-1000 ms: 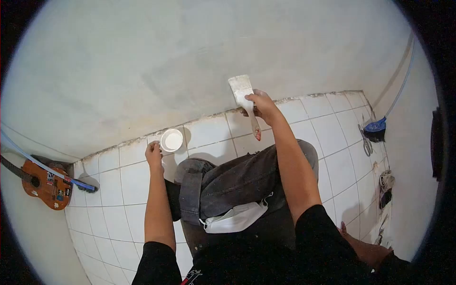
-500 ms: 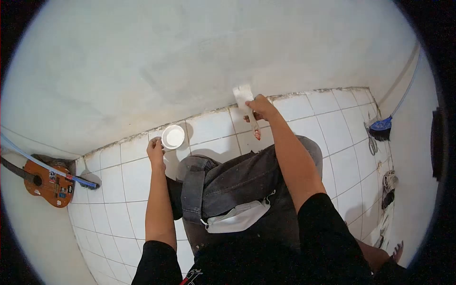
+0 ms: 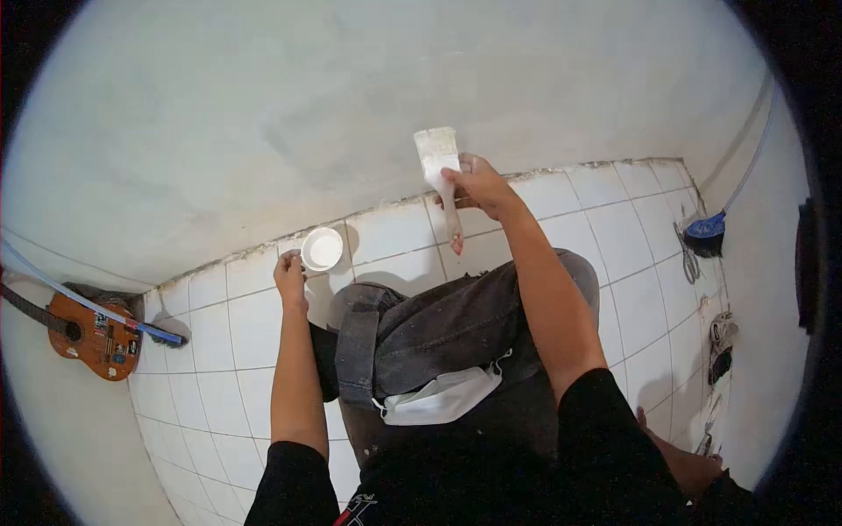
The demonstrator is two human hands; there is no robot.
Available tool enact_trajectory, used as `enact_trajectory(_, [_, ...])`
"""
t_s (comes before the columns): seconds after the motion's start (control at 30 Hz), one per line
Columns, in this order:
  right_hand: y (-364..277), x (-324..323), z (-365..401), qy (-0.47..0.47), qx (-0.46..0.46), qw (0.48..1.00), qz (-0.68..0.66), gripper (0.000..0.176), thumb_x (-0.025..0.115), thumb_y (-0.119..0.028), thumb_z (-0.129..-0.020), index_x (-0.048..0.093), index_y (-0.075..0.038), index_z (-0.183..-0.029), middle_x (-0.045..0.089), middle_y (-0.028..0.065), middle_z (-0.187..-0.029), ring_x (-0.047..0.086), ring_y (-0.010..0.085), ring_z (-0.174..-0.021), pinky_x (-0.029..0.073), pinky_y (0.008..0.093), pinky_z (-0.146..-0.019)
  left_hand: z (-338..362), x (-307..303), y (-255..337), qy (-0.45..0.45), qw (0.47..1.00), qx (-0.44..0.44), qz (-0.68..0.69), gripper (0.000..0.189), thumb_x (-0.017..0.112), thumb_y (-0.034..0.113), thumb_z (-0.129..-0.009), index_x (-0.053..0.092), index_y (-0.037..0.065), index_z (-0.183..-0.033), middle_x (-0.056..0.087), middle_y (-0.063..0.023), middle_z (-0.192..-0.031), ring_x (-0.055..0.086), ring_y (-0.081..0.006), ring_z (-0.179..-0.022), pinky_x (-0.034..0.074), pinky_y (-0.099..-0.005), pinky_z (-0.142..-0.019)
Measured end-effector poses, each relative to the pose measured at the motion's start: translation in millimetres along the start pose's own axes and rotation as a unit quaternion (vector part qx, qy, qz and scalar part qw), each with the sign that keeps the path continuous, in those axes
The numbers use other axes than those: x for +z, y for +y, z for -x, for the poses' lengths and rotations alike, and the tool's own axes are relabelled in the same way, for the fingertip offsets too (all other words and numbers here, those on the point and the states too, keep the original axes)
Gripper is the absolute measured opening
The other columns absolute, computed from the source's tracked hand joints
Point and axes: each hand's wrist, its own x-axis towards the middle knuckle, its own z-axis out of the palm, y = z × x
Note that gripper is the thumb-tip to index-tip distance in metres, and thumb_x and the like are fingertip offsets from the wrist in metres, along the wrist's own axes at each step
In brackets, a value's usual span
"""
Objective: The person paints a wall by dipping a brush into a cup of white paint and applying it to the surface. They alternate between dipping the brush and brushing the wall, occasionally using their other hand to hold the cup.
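Note:
My right hand grips a wide paintbrush coated in white, its bristles pointing up toward the pale wall and its red-tipped handle hanging down. The brush overlaps the lower part of the wall in this view. Off to the left, my left hand holds a small white cup by its side, fingers closed at the rim. White paint-like stuff shows inside the cup. Both hands are above the white tiled floor near the wall's base.
A face mask lies on my lap over dark jeans. At left, a guitar leans in the corner with a blue-handled broom across it. Another blue broom and scissors are at the right. A person's foot shows lower right.
My right hand has raised the paintbrush a little up and left along the wall. The left hand and cup stay nearly in place.

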Motion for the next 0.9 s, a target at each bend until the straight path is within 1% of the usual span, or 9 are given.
enact_trajectory(0.1, [5.1,-2.0,-14.9,0.023,0.023,0.999,0.024,0.050,0.058,-0.016,-0.092,0.035,0.009,-0.129,0.063,0.0198,-0.097,0.069,0.0273,-0.076,0.060,0.0375,-0.067,-6.5,-4.6,-7.0,-0.013,1.000,-0.001,-0.021,0.010,0.056,0.020,-0.091,0.062,0.013,-0.096,0.055,0.0048,-0.084,0.049,-0.0071,-0.072,0.040,-0.0216,-0.060])
enact_trajectory(0.37, [43.1,-12.8,-32.9,0.080,0.149,0.984,0.057,0.052,0.062,-0.010,-0.088,0.035,0.016,-0.124,0.062,0.0240,-0.093,0.068,0.0323,-0.065,0.060,0.0426,-0.053,-4.9,-2.0,-4.1,-0.013,0.999,-0.011,-0.028,0.012,0.055,0.020,-0.092,0.061,0.013,-0.098,0.057,0.0039,-0.085,0.050,-0.0077,-0.072,0.040,-0.0224,-0.060])
enact_trajectory(0.4, [39.3,-12.8,-27.6,0.081,0.155,0.982,0.076,0.041,0.062,-0.008,-0.087,0.043,0.017,-0.113,0.062,0.0241,-0.089,0.067,0.0338,-0.064,0.059,0.0429,-0.052,-5.0,-2.9,-3.8,-0.019,1.000,-0.007,-0.020,0.012,0.056,0.020,-0.091,0.061,0.013,-0.099,0.057,0.0038,-0.086,0.050,-0.0078,-0.072,0.040,-0.0226,-0.061])
enact_trajectory(0.5, [41.1,-23.6,-29.4,0.092,0.157,0.983,0.034,0.031,0.061,-0.007,-0.087,0.050,0.016,-0.103,0.062,0.0235,-0.085,0.067,0.0335,-0.063,0.059,0.0409,-0.050,-5.5,-5.0,-4.8,-0.017,1.000,-0.006,-0.023,0.013,0.056,0.019,-0.090,0.061,0.012,-0.099,0.057,0.0037,-0.087,0.050,-0.0079,-0.074,0.040,-0.0230,-0.061])
enact_trajectory(0.53, [15.2,-15.7,-7.5,0.100,0.145,0.984,-0.011,0.028,0.059,-0.010,-0.089,0.054,0.015,-0.098,0.062,0.0225,-0.081,0.067,0.0312,-0.062,0.058,0.0392,-0.050,-5.3,-5.6,-5.3,-0.016,1.000,-0.004,-0.021,0.013,0.056,0.019,-0.090,0.061,0.012,-0.099,0.057,0.0037,-0.087,0.050,-0.0079,-0.074,0.040,-0.0230,-0.061])
enact_trajectory(0.67, [5.5,-29.4,0.1,0.120,0.114,0.986,-0.022,0.032,0.057,-0.014,-0.090,0.052,0.016,-0.101,0.061,0.0202,-0.080,0.065,0.0280,-0.062,0.056,0.0383,-0.052,-3.2,-7.5,-6.5,-0.013,1.000,0.005,-0.009,0.013,0.057,0.018,-0.089,0.062,0.012,-0.099,0.057,0.0035,-0.086,0.049,-0.0081,-0.074,0.041,-0.0234,-0.061])
enact_trajectory(0.73, [-7.9,-30.7,16.7,0.123,0.058,0.990,-0.030,0.034,0.053,-0.016,-0.092,0.047,0.011,-0.111,0.059,0.0162,-0.083,0.059,0.0234,-0.057,0.050,0.0361,-0.047,-2.1,-3.4,-0.4,-0.015,1.000,0.006,-0.012,0.013,0.057,0.018,-0.089,0.062,0.012,-0.099,0.057,0.0035,-0.086,0.049,-0.0082,-0.074,0.041,-0.0237,-0.061])
enact_trajectory(0.8, [-14.7,-28.6,20.9,0.124,0.032,0.991,-0.037,0.035,0.051,-0.017,-0.093,0.045,0.008,-0.117,0.058,0.0141,-0.084,0.056,0.0211,-0.055,0.047,0.0350,-0.045,1.1,-0.2,2.7,0.013,1.000,-0.002,-0.011,0.011,0.056,0.013,-0.088,0.064,0.009,-0.095,0.053,0.0035,-0.078,0.046,-0.0051,-0.067,0.037,-0.0202,-0.054])
enact_trajectory(0.9, [-14.1,-27.5,9.6,0.143,-0.015,0.984,-0.101,0.034,0.048,-0.017,-0.094,0.044,0.005,-0.119,0.057,0.0133,-0.084,0.053,0.0193,-0.054,0.044,0.0334,-0.043,-3.0,-4.2,-1.4,-0.006,1.000,0.002,-0.024,0.013,0.058,0.018,-0.088,0.063,0.012,-0.098,0.057,0.0036,-0.085,0.049,-0.0085,-0.074,0.040,-0.0237,-0.061])
